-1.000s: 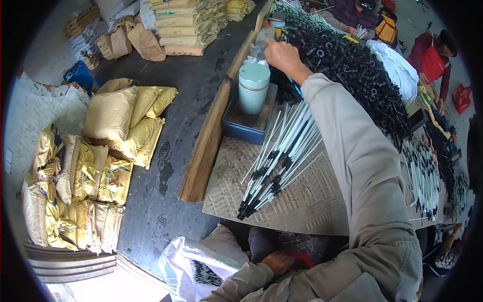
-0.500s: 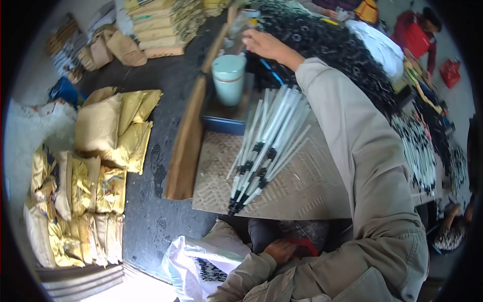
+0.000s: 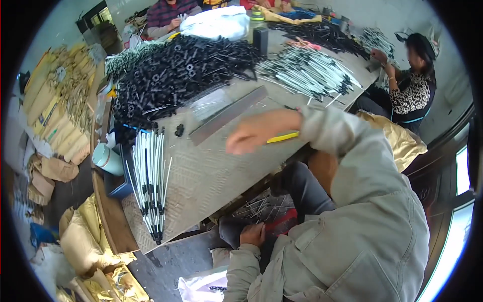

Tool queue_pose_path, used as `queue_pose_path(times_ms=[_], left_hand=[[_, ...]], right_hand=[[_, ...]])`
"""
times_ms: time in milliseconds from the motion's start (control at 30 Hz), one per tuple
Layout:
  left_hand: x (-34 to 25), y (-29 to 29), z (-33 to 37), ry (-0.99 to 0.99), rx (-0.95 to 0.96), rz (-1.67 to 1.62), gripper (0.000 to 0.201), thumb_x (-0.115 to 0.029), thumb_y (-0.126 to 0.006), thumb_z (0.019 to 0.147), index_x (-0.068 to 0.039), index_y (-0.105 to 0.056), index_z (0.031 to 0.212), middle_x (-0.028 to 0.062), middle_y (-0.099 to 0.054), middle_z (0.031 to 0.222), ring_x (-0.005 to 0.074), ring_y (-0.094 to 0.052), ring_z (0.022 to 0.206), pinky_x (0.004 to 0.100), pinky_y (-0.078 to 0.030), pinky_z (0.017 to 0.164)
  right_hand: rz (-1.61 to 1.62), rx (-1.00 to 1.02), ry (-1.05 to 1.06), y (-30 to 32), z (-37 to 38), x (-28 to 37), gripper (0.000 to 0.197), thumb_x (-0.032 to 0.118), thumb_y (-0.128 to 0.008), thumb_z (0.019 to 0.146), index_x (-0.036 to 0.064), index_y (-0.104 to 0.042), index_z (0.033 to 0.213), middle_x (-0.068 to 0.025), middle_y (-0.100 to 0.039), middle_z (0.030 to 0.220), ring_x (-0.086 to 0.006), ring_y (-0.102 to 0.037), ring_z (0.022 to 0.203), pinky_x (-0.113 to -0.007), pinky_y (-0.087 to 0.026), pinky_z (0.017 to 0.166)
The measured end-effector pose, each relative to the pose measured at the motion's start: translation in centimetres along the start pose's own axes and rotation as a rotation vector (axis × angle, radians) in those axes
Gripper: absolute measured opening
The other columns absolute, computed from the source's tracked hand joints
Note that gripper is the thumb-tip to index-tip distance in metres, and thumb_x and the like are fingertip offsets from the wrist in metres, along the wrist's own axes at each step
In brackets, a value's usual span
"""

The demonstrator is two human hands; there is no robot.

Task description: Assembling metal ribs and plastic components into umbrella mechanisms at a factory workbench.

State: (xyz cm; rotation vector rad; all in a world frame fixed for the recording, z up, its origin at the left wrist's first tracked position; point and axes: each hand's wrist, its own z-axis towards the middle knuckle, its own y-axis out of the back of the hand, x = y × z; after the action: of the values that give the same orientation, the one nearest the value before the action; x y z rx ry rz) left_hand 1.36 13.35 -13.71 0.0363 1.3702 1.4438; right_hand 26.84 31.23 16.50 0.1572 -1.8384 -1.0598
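My right hand (image 3: 254, 133) hovers, blurred, just above the grey table (image 3: 216, 176), fingers loosely apart with nothing seen in them. A yellow-handled tool (image 3: 283, 137) lies right beside it and a long grey metal strip (image 3: 226, 115) just beyond. A bundle of white rods with black fittings (image 3: 151, 176) lies at the table's left end. Behind it spreads a big pile of black parts (image 3: 176, 75). My left hand (image 3: 253, 234) rests on my lap with curled fingers next to something red (image 3: 282, 221); whether it grips anything is hidden.
A mint-green cup (image 3: 107, 158) stands on a dark box at the table's left edge. A heap of white rods (image 3: 307, 73) lies far right, where a seated person (image 3: 410, 85) works. Another person (image 3: 168, 12) sits at the far end. Yellow sacks (image 3: 55, 105) line the floor.
My right hand has drawn back from the black pile to the near middle of the table. The view has swung across the table. My left hand stays on my lap.
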Motion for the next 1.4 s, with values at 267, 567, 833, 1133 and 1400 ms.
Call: queue_pose_path(times_ms=[267, 567, 833, 1133, 1400], left_hand=[[-0.8, -0.1, 0.1, 0.05, 0.102, 0.176, 0.013, -0.023, -0.06, 0.078, -0.013, -0.064, 0.085, 0.0085, -0.064, 0.075, 0.0273, -0.06, 0.069, 0.0374, -0.048, 0.067], [-5.1, -7.4, -1.7, 0.389, 0.635, -0.062, 0.029, -0.033, -0.055, 0.081, -0.013, -0.063, 0.102, 0.0129, -0.064, 0.097, 0.0325, -0.06, 0.09, 0.0403, -0.047, 0.079], [-6.6, -7.3, 1.4, 0.543, 0.838, -0.173, 0.037, -0.039, -0.052, 0.084, -0.014, -0.059, 0.11, 0.0142, -0.061, 0.106, 0.033, -0.057, 0.1, 0.0396, -0.046, 0.084], [-6.5, -8.6, 3.8, 0.447, 0.7, -0.033, 0.032, -0.034, -0.053, 0.085, -0.014, -0.062, 0.108, 0.0144, -0.061, 0.106, 0.0331, -0.058, 0.097, 0.0384, -0.046, 0.084], [-15.7, 3.8, 13.6, 0.282, -0.394, -0.994, 0.036, -0.019, -0.048, 0.092, 0.005, -0.05, 0.118, 0.0125, -0.06, 0.105, 0.0187, -0.059, 0.086, 0.0318, -0.048, 0.077]], right_hand=[[-0.69, -1.184, -0.581, -1.4, -17.6, -13.2, 0.016, 0.018, -0.058, 0.079, 0.004, -0.061, 0.087, -0.0138, -0.061, 0.078, -0.0362, -0.059, 0.077, -0.039, -0.048, 0.066], [-0.806, -0.916, -0.986, 3.0, -18.0, -18.1, 0.023, 0.028, -0.058, 0.077, 0.0062, -0.064, 0.082, -0.0127, -0.063, 0.086, -0.0297, -0.063, 0.078, -0.042, -0.051, 0.065], [-0.221, -1.387, -0.683, 4.7, -21.9, -17.1, 0.026, 0.028, -0.055, 0.077, 0.0035, -0.064, 0.075, -0.0138, -0.064, 0.069, -0.0273, -0.064, 0.067, -0.039, -0.048, 0.061], [0.148, -1.758, -0.055, 2.3, -23.3, -6.9, 0.02, 0.018, -0.048, 0.093, -0.0008, -0.053, 0.092, -0.0031, -0.055, 0.063, -0.008, -0.05, 0.051, -0.022, -0.04, 0.046], [1.084, -0.9, 0.207, -14.7, -20.8, 3.7, 0.022, 0.026, -0.048, 0.093, 0.005, -0.055, 0.091, 0.0005, -0.054, 0.065, -0.0048, -0.047, 0.05, -0.017, -0.037, 0.046]])
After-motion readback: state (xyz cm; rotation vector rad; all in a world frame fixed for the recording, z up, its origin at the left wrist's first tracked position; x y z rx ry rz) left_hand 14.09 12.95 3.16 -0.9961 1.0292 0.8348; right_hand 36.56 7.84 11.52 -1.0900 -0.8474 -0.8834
